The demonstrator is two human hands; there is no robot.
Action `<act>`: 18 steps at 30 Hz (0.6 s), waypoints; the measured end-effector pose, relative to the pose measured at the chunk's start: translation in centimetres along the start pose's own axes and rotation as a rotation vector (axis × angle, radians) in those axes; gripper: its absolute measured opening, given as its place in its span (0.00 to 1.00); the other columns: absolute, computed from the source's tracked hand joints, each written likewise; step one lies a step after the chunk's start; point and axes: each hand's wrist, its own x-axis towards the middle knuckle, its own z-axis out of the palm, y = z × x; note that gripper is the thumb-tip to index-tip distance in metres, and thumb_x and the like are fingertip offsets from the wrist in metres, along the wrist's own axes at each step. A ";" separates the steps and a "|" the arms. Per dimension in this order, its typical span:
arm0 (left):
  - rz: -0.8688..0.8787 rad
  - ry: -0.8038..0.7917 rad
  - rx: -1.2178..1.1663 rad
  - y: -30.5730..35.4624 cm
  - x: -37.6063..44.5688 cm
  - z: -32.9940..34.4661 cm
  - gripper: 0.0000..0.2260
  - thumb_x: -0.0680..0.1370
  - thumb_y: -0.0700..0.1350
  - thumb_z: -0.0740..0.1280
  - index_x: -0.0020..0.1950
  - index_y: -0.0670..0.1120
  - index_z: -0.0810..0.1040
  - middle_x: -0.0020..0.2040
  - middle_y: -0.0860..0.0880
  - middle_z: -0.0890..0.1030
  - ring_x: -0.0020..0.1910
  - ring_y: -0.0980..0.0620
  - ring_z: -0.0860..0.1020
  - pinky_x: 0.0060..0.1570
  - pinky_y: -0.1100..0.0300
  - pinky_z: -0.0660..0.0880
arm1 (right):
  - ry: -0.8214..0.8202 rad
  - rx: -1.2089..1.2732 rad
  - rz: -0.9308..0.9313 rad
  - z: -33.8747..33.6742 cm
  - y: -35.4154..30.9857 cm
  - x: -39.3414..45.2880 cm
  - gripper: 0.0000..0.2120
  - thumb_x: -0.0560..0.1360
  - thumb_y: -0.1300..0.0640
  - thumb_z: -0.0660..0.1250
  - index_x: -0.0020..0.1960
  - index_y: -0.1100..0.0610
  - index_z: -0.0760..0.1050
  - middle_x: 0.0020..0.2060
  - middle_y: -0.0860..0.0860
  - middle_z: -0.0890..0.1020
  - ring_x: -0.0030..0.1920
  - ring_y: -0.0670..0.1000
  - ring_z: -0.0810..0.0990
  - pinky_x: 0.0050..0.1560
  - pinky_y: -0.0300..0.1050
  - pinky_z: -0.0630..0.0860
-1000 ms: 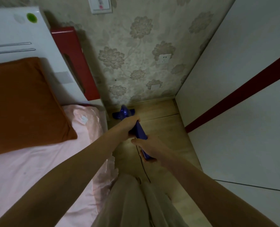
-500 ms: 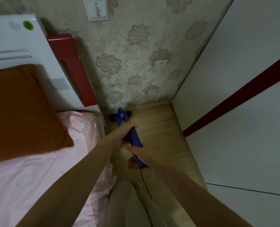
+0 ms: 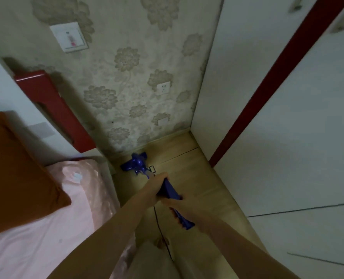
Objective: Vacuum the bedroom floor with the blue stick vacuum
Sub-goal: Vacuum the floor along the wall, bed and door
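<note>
Change since the earlier frames: the vacuum head (image 3: 134, 163) is lying closer to the floral-papered wall (image 3: 127, 81) than 1 second ago, and the view is tipping upward, showing more wall and the light switch (image 3: 69, 36).

Item 1, blue stick vacuum (image 3: 168, 191): its stick is slanting up from the wood floor (image 3: 189, 172) toward the person. The head is resting on the floor near the foot of the wall, in the narrow strip between the bed and the white wardrobe (image 3: 287, 137).

Item 2, left hand (image 3: 154, 186): it is curling round the stick's upper body, on the side nearer the wall.

Item 3, right hand (image 3: 184, 206): it is gripping the handle, on the side farther from the wall, fingers wrapped under it.

Item 4, black cord (image 3: 160, 232): it is trailing from the handle down across the floor, away from the wall, toward the person's feet.

Item 5, bed with pink sheet (image 3: 46, 218) and orange pillow (image 3: 16, 168): both are lying left of the strip, the pillow nearer the wall.

Step in hand: probably the forward stroke into the corner at the wall, now about spent.

Next move calls for: likely drawing the head back from the wall along the strip, keeping it flat, shifting sideways toward the wardrobe for uncovered floor, and keeping the cord away from the head.
</note>
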 end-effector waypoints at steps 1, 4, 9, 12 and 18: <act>-0.005 -0.012 0.009 -0.2 -0.5 1.1 0.04 0.74 0.39 0.65 0.43 0.43 0.69 0.39 0.44 0.72 0.36 0.50 0.71 0.35 0.57 0.73 | 0.008 -0.022 -0.026 -1.1 0.5 -0.9 0.12 0.76 0.49 0.69 0.48 0.57 0.71 0.31 0.49 0.75 0.26 0.44 0.73 0.26 0.37 0.72; -0.022 -0.048 0.016 -0.7 -2.5 4.8 0.05 0.76 0.39 0.63 0.43 0.43 0.68 0.39 0.44 0.70 0.36 0.50 0.71 0.34 0.57 0.72 | 0.014 -0.070 -0.091 -4.9 1.8 -4.0 0.10 0.76 0.50 0.69 0.49 0.56 0.73 0.32 0.49 0.76 0.26 0.44 0.74 0.28 0.36 0.73; 0.010 -0.086 0.086 -3.9 -6.9 11.1 0.05 0.75 0.40 0.64 0.42 0.44 0.69 0.38 0.44 0.70 0.36 0.50 0.71 0.33 0.56 0.72 | 0.040 -0.077 -0.131 -9.8 5.7 -10.9 0.10 0.77 0.51 0.69 0.50 0.57 0.73 0.32 0.50 0.77 0.25 0.44 0.74 0.27 0.36 0.74; 0.073 -0.125 0.181 -7.7 -10.6 15.1 0.05 0.73 0.40 0.65 0.42 0.43 0.69 0.37 0.44 0.71 0.35 0.49 0.73 0.36 0.55 0.74 | 0.052 -0.002 -0.147 -11.4 10.5 -16.0 0.10 0.76 0.50 0.68 0.48 0.57 0.73 0.32 0.50 0.77 0.26 0.46 0.74 0.27 0.38 0.74; 0.148 -0.252 0.404 -14.8 -19.0 22.3 0.05 0.74 0.42 0.65 0.44 0.45 0.69 0.39 0.45 0.71 0.36 0.49 0.73 0.35 0.55 0.74 | 0.180 0.236 -0.144 -12.5 20.0 -26.3 0.08 0.77 0.53 0.68 0.46 0.56 0.71 0.31 0.51 0.76 0.25 0.46 0.73 0.25 0.38 0.72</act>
